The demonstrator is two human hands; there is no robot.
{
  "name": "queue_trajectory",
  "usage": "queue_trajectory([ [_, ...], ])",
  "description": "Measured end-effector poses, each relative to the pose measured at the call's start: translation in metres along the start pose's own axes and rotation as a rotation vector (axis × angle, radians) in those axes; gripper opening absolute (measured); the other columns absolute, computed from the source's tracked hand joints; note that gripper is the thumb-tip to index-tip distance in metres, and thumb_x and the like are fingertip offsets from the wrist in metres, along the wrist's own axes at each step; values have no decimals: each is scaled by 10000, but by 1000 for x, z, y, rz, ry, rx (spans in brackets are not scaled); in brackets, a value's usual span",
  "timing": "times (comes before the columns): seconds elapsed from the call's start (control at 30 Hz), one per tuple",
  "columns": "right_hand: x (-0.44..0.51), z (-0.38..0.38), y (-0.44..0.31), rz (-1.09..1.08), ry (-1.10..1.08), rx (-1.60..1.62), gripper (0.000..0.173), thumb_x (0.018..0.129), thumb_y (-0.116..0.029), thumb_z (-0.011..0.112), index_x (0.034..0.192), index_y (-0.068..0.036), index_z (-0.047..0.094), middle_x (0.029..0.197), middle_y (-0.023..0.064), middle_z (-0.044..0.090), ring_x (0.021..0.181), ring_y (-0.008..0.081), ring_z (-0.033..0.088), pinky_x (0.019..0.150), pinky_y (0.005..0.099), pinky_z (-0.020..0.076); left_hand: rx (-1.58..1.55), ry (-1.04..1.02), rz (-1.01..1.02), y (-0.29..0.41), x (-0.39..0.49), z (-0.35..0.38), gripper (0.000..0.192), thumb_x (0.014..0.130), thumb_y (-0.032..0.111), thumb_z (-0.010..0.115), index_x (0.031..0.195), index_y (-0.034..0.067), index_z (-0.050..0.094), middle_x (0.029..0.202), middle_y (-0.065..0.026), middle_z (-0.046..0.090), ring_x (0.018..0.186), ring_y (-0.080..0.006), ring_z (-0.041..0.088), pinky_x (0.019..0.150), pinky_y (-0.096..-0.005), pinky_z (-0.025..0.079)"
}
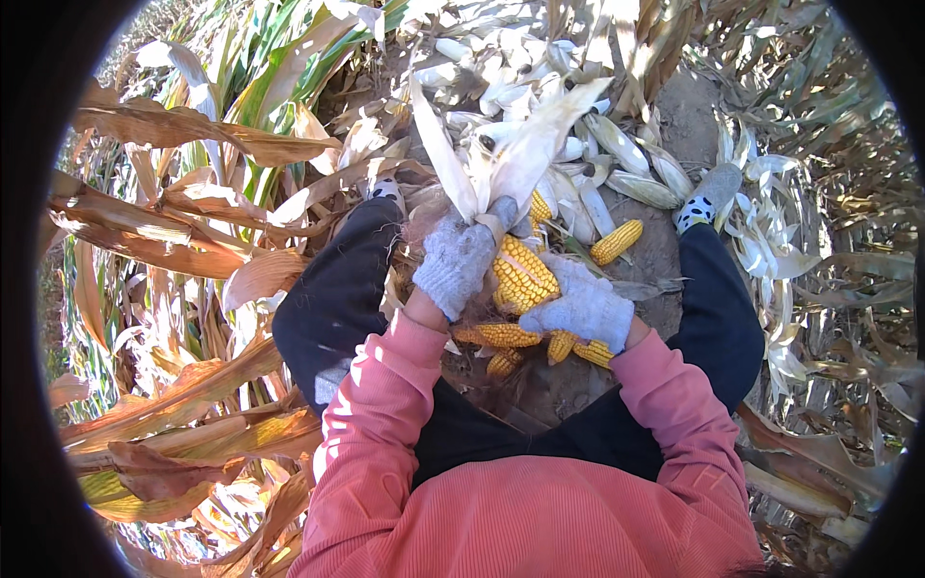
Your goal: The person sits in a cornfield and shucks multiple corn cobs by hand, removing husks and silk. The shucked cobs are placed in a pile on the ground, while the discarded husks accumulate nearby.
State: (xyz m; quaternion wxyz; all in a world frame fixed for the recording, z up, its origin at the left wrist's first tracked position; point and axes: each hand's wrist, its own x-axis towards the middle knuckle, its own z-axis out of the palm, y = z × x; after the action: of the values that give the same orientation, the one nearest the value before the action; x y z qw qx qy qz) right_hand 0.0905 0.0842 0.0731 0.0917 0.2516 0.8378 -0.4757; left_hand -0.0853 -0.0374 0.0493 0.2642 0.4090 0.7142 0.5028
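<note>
My left hand [457, 256], in a grey knit glove, grips the gathered base of a dry corn husk [538, 137]. The pale husk leaves are peeled back and stick up and away past the fingers. Below the grip shows the bare yellow ear of corn [522, 278], with a pale gap between its kernel rows. My right hand [584, 300], gloved alike, holds the ear's lower right side, and the palm is hidden. Husked ears [498, 334] lie on the soil under my hands. Another husked ear [616, 242] rests just beyond my right hand. Brown silk hangs by my left wrist.
A heap of ears still in pale husks [517, 87] lies ahead between my feet. Dry corn stalks and leaves [181, 238] crowd the left side. Loose husks [769, 238] lie beside my right shoe [715, 191]. My bent legs [723, 311] frame the bare soil.
</note>
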Motion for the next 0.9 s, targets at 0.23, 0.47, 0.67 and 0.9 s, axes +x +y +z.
queue_trajectory([
  [0.23,4,-6,0,-99,28,-94,993,623,-399,858,1450,-33,448,1273,237,620,1178,393,604,1012,418,480,-1419,117,-211,17,4,18,389,1070,424,430,1114,69,582,820,-35,610,759,-252,636,888,-483,565],
  [0.47,11,69,35,-129,-291,1410,604,761,-206,780,1274,1,539,1036,131,675,860,258,684,781,374,576,-1840,25,129,1,21,-9,308,1055,236,379,822,91,518,638,14,383,599,-138,409,682,-319,448],
  [0.67,19,54,40,28,-9,687,546,755,-215,803,1221,-47,573,1024,122,687,827,241,697,703,344,563,-1561,296,285,49,-4,-79,264,1059,247,454,973,31,578,628,30,361,576,-98,377,609,-321,404],
  [0.9,39,-11,100,406,-68,-815,575,697,-323,777,1192,-82,610,1142,220,675,1056,361,676,919,460,542,160,1473,95,69,-86,-205,377,949,320,668,1181,24,657,886,-62,666,746,-132,611,652,-293,512],
])
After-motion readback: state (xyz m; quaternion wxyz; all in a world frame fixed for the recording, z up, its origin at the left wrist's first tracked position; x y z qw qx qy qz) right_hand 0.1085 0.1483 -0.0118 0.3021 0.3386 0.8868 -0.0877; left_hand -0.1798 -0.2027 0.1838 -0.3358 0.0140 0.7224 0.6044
